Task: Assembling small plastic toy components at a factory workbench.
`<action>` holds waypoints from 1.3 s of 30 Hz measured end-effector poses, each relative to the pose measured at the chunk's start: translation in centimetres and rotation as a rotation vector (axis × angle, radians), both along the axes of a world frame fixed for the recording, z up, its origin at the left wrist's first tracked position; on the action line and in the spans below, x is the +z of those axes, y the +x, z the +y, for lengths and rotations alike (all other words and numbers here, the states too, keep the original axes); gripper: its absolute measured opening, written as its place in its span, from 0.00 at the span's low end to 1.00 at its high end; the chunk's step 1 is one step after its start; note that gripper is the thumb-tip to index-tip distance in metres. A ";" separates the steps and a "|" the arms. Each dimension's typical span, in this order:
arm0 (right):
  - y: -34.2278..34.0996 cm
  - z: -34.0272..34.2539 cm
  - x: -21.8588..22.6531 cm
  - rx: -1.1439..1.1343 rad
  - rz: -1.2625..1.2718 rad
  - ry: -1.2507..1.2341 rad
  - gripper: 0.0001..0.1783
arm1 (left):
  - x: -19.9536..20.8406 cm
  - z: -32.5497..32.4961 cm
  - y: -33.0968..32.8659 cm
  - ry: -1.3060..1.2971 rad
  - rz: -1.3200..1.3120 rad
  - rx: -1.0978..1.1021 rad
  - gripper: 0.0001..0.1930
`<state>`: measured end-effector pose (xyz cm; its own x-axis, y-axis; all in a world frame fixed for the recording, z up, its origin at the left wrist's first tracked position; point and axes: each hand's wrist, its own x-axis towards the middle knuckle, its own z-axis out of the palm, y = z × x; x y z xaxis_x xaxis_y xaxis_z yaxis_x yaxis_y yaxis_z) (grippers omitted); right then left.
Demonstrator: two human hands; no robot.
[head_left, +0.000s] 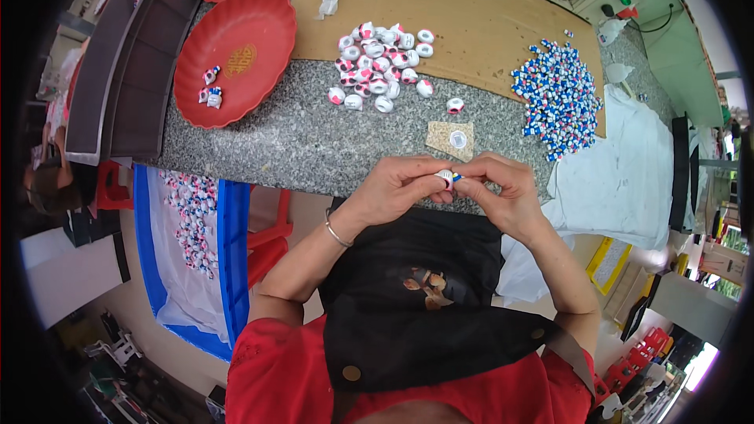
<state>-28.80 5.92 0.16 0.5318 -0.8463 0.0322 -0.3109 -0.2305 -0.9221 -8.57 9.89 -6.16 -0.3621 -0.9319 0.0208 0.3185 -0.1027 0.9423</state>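
At the near edge of the grey speckled counter, my left hand [400, 191] holds a small white-and-pink figurine head [445, 176] between thumb and fingers. My right hand [503, 187] pinches a tiny blue-and-yellow piece [457, 177] against it; the fingers partly cover both. Beyond my hands lies a pile of similar white, pink and black heads [377, 63], with one head [455, 105] lying apart. To the right is a heap of small blue-and-white pieces [558, 102]. Several joined figurines [214, 97] rest on a red scalloped plate [271, 27] at the left.
A cardboard sheet [463, 12] covers the counter's far part. A beige patch with a round label [458, 140] lies just past my hands. Below left stands a blue bin [236, 267] of figurines. White cloth [613, 165] drapes over the right edge; a dark divided rack [126, 71] stands far left.
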 end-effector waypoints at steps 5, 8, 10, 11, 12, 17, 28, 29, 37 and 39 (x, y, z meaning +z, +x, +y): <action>-0.1 0.5 -0.2 0.001 -0.011 -0.110 0.08 | 0.4 -0.2 -1.3 0.144 0.088 -0.010 0.15; -0.2 0.4 0.1 -0.040 0.049 -0.193 0.08 | -1.1 -0.4 -1.5 0.221 0.185 -0.075 0.16; 0.2 0.1 -0.4 -0.036 0.116 -0.187 0.10 | -1.1 -0.9 -1.2 0.294 0.257 -0.109 0.19; 0.3 0.3 -0.6 -0.051 0.128 -0.201 0.10 | -1.3 -0.8 -1.1 0.281 0.264 -0.126 0.19; 0.4 0.4 -1.0 -0.053 0.096 -0.158 0.11 | -1.5 -0.7 -1.0 0.330 0.317 -0.115 0.19; -3.0 -1.1 -3.6 -0.307 0.126 -0.319 0.13 | -0.3 -1.2 1.9 0.342 0.315 0.047 0.20; -8.8 -5.4 -4.6 -0.180 0.601 -0.562 0.09 | 4.0 -2.4 18.7 -0.566 -1.305 1.005 0.15; -8.7 -5.6 -4.3 -0.181 0.595 -0.558 0.09 | 4.1 -2.4 19.7 -0.567 -1.313 1.002 0.15; -8.0 -4.8 -4.2 -0.225 0.606 -0.557 0.08 | 4.6 -4.1 16.9 -0.626 -1.401 0.997 0.16; -7.0 -3.8 -3.5 -0.202 0.346 -0.376 0.09 | 4.3 -4.4 12.0 -0.622 -1.058 0.831 0.15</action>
<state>-35.83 2.08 -3.29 0.3931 -0.8966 0.2039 -0.6537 -0.4285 -0.6238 3.39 5.49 -1.84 0.1568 -0.8151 0.5577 -0.7633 0.2583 0.5921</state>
